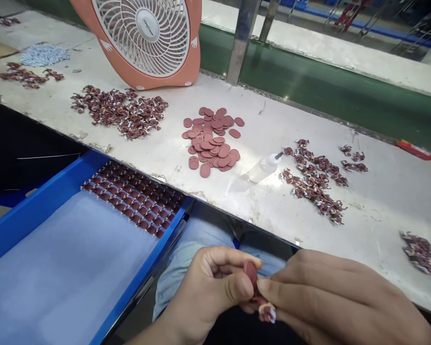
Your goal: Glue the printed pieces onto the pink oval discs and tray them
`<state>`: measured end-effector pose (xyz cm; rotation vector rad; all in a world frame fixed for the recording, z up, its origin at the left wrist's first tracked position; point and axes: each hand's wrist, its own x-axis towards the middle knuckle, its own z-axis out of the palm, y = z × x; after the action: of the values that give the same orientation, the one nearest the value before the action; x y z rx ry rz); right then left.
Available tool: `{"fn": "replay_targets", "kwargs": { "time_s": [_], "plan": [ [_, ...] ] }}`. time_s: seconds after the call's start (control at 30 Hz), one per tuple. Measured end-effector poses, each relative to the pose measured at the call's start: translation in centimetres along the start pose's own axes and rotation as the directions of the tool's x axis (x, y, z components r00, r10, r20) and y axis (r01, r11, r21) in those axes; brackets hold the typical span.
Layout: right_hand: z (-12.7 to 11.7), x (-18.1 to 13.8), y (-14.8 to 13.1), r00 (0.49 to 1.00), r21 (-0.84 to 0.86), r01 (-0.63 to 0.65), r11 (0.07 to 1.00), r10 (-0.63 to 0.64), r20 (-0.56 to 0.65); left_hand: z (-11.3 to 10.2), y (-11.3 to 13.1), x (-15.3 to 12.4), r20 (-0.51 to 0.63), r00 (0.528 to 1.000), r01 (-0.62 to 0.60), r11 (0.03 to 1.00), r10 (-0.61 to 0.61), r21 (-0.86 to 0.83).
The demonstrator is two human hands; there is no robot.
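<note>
Between the thumb and forefinger of my left hand [215, 290] is a reddish-brown oval disc [250, 271], held up on edge. Against its lower side my right hand [334, 294] pinches a small brown plastic figure [266, 312] with white and tan parts. Both hands meet in front of my lap, just off the bench's near edge. The fingers hide where disc and figure touch. On the bench beyond lies a pile of similar oval discs [215, 143], some with small holes. A clear squeeze bottle [264, 167] with a dark tip lies beside it.
Small brown figures lie in heaps at the left [120, 110] and right [318, 179] of the bench [201, 191]. An orange fan [197, 62] stands behind. A blue tray [32, 211] at lower left holds rows of assembled brown pieces [136, 199]. A red-and-yellow object [415, 150] lies far right.
</note>
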<state>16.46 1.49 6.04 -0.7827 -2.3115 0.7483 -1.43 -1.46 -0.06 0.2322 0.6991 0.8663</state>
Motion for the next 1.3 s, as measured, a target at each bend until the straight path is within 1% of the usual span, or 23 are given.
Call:
{"fn": "replay_targets", "kwargs": {
  "time_s": [0.17,0.27,0.37,0.57,0.7,0.83,0.9,1.07,1.3],
  "plan": [
    [-0.7,0.8,0.7,0.986,0.085,-0.099,0.991,0.086,0.144,0.2,0.2,0.2,-0.075,0.997,-0.017,1.0,0.017,0.003],
    [-0.8,1.1,0.9,0.979,0.119,-0.146,0.982,0.127,0.157,0.0,0.1,0.5,-0.107,0.994,-0.013,1.0,0.013,-0.002],
    [-0.7,1.2,1.1,0.974,0.144,-0.179,0.973,0.154,0.166,-0.2,0.1,0.6,-0.112,0.994,-0.012,1.0,0.011,-0.003],
    [-0.7,1.7,1.2,0.969,0.131,-0.18,0.975,0.152,0.196,0.1,0.5,0.5,-0.116,0.993,-0.02,1.0,0.023,0.022],
    [-0.7,2.1,1.3,0.972,0.143,-0.164,0.976,0.136,0.19,-0.3,0.6,0.7,-0.091,0.996,-0.013,1.0,0.013,0.008],
    [-0.8,2.1,1.2,0.965,0.113,-0.192,0.975,0.166,0.204,-1.3,0.6,1.2,0.008,1.0,0.014,1.0,-0.014,-0.006],
    [-0.9,2.0,1.2,0.966,0.099,-0.194,0.976,0.173,0.193,-1.8,0.7,1.3,0.045,0.999,0.028,0.999,-0.026,-0.041],
    [-1.0,2.4,1.3,0.986,0.095,-0.16,0.983,0.154,0.072,-2.1,1.2,1.3,0.032,0.998,0.064,0.989,-0.06,-0.134],
    [-0.4,3.0,1.4,0.991,0.138,-0.118,0.983,0.108,0.073,-1.8,1.2,1.4,0.057,0.997,0.058,0.983,-0.049,-0.175]
  ]
}}
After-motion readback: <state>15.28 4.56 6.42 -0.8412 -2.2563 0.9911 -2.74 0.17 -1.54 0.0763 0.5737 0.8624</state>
